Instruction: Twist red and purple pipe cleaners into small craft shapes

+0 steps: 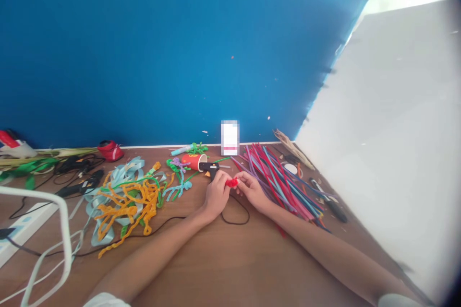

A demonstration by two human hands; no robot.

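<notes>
Both hands meet over the middle of the table, pinching a small fuzzy red piece that looks like bent pipe cleaner [232,183]. My left hand [216,195] is closed on its left side, and my right hand [253,193] is closed on its right side. Just behind the left hand lies a black glue gun [210,168], its nozzle pointing right. A red paper cup [190,161] rests on its side left of the glue gun. Right of my right hand spreads a bundle of loose pipe cleaners [281,180] in red, pink, purple and blue.
Orange twisted pipe-cleaner pieces [140,206] lie over light blue ribbon [134,169] on the left. Beyond are a second glue gun [82,184], a power strip [27,230] and a white curved frame [64,216]. A blue panel [173,57] stands behind; a black-handled tool [334,208] lies right.
</notes>
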